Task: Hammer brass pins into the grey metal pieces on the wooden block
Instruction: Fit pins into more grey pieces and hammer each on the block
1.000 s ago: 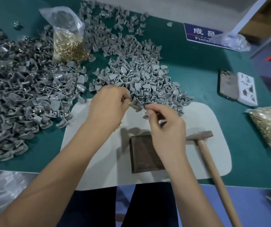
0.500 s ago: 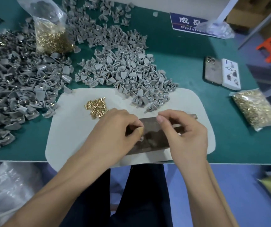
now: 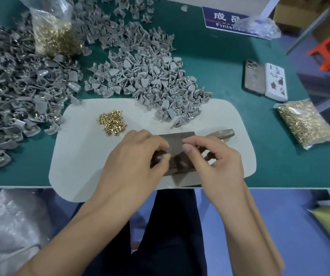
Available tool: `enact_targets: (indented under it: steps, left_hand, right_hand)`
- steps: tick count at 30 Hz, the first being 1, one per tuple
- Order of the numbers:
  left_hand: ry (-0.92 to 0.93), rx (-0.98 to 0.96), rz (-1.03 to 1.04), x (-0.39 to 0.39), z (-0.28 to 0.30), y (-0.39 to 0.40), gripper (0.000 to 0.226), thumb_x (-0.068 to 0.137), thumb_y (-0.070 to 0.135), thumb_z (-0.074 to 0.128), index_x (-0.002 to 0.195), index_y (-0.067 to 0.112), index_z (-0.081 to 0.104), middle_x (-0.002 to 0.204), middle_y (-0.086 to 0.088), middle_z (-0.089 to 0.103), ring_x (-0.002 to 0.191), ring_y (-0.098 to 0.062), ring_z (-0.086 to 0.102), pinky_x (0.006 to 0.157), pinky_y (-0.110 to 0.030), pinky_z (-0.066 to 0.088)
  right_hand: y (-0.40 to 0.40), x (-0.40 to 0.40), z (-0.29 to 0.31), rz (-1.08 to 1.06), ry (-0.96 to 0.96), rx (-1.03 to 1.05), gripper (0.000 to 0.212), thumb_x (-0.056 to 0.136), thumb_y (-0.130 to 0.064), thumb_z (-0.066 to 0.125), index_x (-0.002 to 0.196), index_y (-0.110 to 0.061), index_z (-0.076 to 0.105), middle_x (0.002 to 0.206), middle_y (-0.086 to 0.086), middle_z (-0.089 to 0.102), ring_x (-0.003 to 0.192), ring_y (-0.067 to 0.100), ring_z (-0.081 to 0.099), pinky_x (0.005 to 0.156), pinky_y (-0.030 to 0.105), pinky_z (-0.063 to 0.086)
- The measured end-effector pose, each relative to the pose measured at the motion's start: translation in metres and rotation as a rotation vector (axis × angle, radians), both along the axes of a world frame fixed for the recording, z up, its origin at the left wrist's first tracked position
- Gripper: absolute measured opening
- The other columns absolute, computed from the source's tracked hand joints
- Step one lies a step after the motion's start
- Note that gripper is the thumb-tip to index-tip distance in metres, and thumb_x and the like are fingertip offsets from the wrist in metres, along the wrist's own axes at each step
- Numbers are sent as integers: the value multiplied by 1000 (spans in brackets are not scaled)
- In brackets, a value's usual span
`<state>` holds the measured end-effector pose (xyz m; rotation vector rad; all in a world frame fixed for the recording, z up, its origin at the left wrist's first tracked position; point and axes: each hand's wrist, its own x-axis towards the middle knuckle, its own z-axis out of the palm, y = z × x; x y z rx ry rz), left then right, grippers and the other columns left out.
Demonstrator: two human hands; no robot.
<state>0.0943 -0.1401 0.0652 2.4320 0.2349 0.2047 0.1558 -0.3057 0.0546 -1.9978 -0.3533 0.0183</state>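
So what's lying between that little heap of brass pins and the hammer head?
In the head view, the wooden block lies between the brass pins and the hammer head, on the white mat.

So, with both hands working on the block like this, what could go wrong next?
1. Both hands hide whatever they hold over the block, so a pin could sit crooked before hammering.
2. The loose pins lie close to the left hand; a nudge may scatter them.
3. The hammer rests right behind the right hand, so reaching for it might bump the block.
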Motion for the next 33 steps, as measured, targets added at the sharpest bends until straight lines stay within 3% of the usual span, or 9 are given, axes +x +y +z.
enact_targets:
  steps: [3, 5, 10, 17, 20, 26, 30, 33]
  left_hand:
    - [-3, -105, -27, -4, -3, 4, 35, 87, 17, 73, 119, 31, 67, 105, 17, 64, 99, -3, 50, 86, -15, 38]
    - [-25, -117, -1, -7, -5, 7, 42, 85, 18, 76, 123, 29, 63, 108, 14, 60, 99, -5, 50, 87, -15, 37]
    - [-27, -124, 58, -11, -9, 13, 17, 84, 23, 78, 99, 28, 73, 94, 12, 58, 90, -7, 52, 81, -20, 40]
    - [-31, -162, 44, -8, -11, 18, 11, 83, 28, 80, 93, 32, 79, 85, 15, 59, 86, -5, 57, 75, -20, 42]
    - [-42, -180, 41, -9, -13, 20, 12, 83, 27, 80, 92, 34, 78, 84, 16, 60, 85, -4, 58, 74, -16, 41]
    - [-81, -181, -2, -9, -16, 25, 24, 81, 13, 81, 92, 35, 78, 83, 15, 61, 83, -5, 57, 74, -18, 42]
    - [-89, -182, 0, -9, -16, 26, 24, 81, 12, 81, 90, 33, 79, 83, 15, 62, 84, -6, 57, 74, -21, 43]
    - [-92, -210, 9, -10, -16, 25, 19, 83, 17, 80, 92, 34, 79, 84, 15, 63, 86, -6, 59, 76, -23, 43]
  right_hand:
    - [2, -1, 0, 81, -39, -67, 15, 88, -11, 78, 92, -25, 80, 90, -14, 72, 94, 12, 63, 81, 13, 41]
    - [5, -1, 0, 112, -51, -86, 16, 88, -12, 79, 91, -27, 80, 91, -14, 71, 97, 13, 63, 85, 15, 42]
    - [15, -2, -1, 180, -61, -143, 16, 88, -16, 78, 90, -32, 80, 89, -12, 67, 100, 13, 60, 90, 26, 44]
    - [22, -4, 5, 204, -149, -346, 14, 90, -20, 75, 89, -33, 78, 83, -13, 65, 88, 16, 54, 82, 43, 46]
    - [25, -8, 15, 195, -242, -468, 14, 89, -19, 76, 88, -33, 78, 82, -14, 66, 87, 16, 54, 80, 42, 45]
    - [37, -14, 34, 210, -462, -777, 17, 93, -25, 63, 83, -29, 76, 79, -10, 65, 85, 22, 54, 73, 33, 29]
    - [37, -11, 34, 240, -448, -781, 17, 93, -24, 64, 83, -27, 77, 78, -9, 65, 84, 23, 55, 72, 37, 41]
    - [32, -6, 29, 248, -296, -648, 10, 90, -23, 72, 87, -31, 79, 78, -10, 66, 85, 21, 55, 77, 40, 47]
